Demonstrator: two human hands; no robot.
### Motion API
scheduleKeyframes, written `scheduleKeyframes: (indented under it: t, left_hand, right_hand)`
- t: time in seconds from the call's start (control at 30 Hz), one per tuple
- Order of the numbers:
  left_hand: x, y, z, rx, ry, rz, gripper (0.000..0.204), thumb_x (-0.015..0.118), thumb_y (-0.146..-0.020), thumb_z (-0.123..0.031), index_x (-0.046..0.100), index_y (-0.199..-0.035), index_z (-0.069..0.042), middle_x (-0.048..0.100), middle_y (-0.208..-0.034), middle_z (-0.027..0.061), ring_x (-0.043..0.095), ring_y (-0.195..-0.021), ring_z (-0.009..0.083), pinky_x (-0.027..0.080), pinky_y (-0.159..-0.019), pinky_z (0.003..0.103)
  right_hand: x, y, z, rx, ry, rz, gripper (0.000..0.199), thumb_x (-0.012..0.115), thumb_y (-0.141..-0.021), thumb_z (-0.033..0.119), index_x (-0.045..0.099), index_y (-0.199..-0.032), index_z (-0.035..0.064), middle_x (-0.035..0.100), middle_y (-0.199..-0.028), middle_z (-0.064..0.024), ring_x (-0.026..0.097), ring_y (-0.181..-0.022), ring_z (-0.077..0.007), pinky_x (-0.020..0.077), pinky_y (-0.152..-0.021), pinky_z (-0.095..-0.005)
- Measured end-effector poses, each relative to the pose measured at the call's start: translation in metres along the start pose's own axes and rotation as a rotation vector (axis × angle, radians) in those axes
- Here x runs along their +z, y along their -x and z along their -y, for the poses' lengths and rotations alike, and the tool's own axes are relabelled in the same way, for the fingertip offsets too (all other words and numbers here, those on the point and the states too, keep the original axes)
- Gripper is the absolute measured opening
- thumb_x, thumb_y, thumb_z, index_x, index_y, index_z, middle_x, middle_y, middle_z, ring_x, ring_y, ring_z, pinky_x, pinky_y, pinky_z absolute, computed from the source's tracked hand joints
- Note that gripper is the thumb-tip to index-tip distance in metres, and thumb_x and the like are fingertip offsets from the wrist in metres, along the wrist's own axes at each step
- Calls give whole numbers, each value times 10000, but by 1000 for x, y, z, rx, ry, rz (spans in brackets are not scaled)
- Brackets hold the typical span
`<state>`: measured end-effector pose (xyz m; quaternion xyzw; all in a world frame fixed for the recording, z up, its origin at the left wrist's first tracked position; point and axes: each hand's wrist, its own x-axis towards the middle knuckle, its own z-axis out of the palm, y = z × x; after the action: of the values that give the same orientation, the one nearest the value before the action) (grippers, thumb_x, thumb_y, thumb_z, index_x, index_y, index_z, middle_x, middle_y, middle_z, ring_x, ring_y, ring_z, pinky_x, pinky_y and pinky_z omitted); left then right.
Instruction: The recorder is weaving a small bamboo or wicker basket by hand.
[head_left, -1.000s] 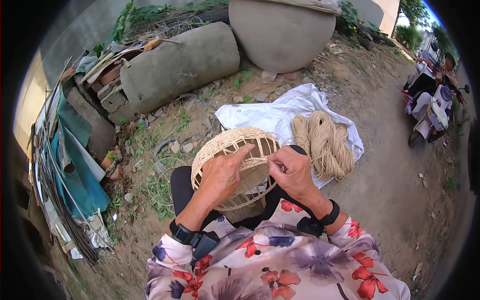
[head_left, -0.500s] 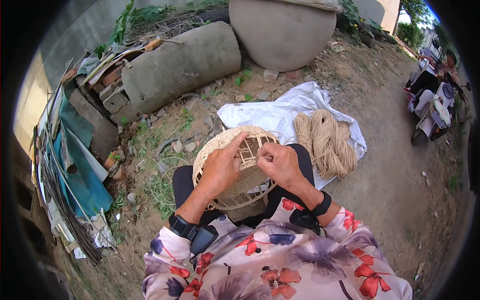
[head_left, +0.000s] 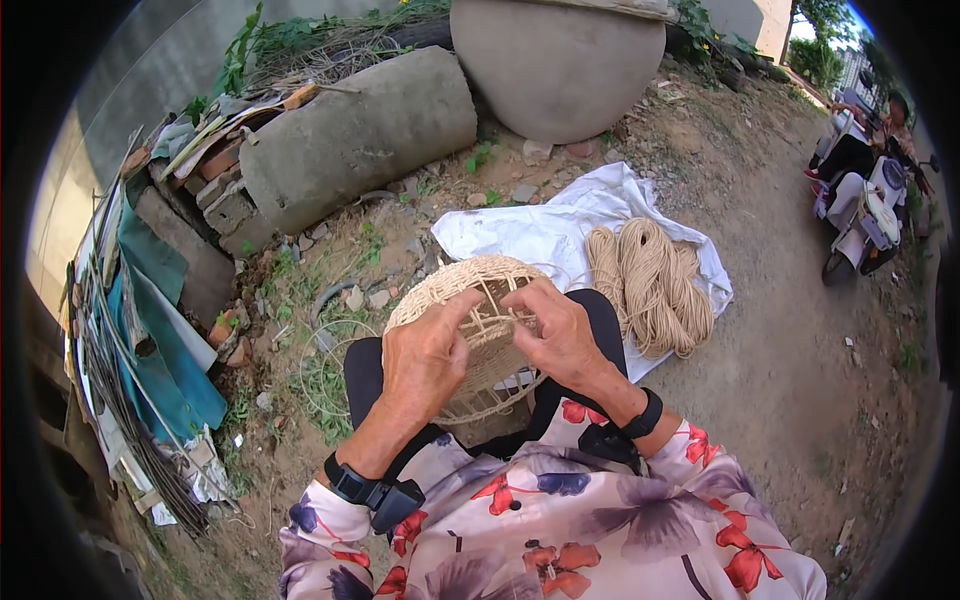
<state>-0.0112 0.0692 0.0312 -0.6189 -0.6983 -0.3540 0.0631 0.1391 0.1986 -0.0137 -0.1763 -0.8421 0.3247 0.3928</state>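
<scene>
A round woven basket (head_left: 450,279) of pale straw-coloured cord rests tilted between my knees. Its upper rim is thickly woven, and open gaps between strands show at its side. My left hand (head_left: 428,352) lies over the left part of the rim, fingers curled onto the weave and the index reaching toward the gap. Opposite it, my right hand (head_left: 560,335) has thumb and index bent around the open strands on the right. Exactly which strand lies between these fingertips is hidden. Hanks of tan cord (head_left: 655,290) lie just right of my knee.
A white plastic sheet (head_left: 520,230) lies under the hanks. Ahead stand a concrete cylinder (head_left: 360,140) and a large rounded vat (head_left: 560,70). Scrap sheets and rods (head_left: 160,340) are piled at left. On the dirt path, a person sits by a parked scooter (head_left: 865,215).
My right hand has loosened from a tight pinch, its thumb and index now spread at the strands. My left hand has shifted slightly, its index bending down from the rim.
</scene>
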Motion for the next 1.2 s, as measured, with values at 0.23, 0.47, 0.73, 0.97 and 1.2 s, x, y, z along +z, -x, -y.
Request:
scheduleKeyframes:
  t: [0.23, 0.47, 0.73, 0.97, 1.2]
  left_hand:
    - [-44, 57, 15, -456, 300, 284, 280, 577, -779, 70, 671, -1027, -20, 625, -734, -11, 552, -590, 32, 458, -542, 218]
    - [-21, 58, 31, -434, 333, 128, 178, 604, -807, 17, 672, -972, 16, 631, -698, 26, 553, -570, 72, 475, -565, 245]
    - [-33, 54, 27, -452, 246, 218, 73, 648, -842, -25, 663, -884, 33, 650, -713, 83, 607, -624, 125, 490, -594, 289]
    - [-36, 50, 39, -398, 239, 243, 84, 636, -853, -34, 657, -889, 39, 640, -707, 99, 601, -625, 150, 490, -604, 311]
    - [-31, 49, 35, -413, 298, 148, 97, 634, -884, -58, 660, -920, 28, 631, -706, 82, 589, -641, 136, 483, -617, 298]
  right_hand:
    - [-13, 2, -22, -36, -26, -20, 315, 546, -766, -78, 631, -1048, 33, 569, -930, -102, 568, -689, -224, 454, -632, -320]
    - [0, 8, -13, -75, 90, 48, 306, 554, -766, -54, 637, -1032, 74, 566, -981, -109, 619, -821, -319, 501, -692, -409]
    - [-16, 9, -32, -62, 11, 4, 296, 533, -777, -79, 645, -1008, 68, 546, -947, -119, 601, -799, -326, 482, -690, -401]
    - [-15, 12, -25, -85, 59, 85, 292, 521, -782, -84, 645, -1015, 40, 536, -902, -116, 591, -812, -294, 472, -710, -347]
    - [-1, -18, 8, -265, 122, 280, 235, 554, -760, -41, 655, -946, 61, 550, -882, -108, 608, -803, -294, 485, -668, -390]
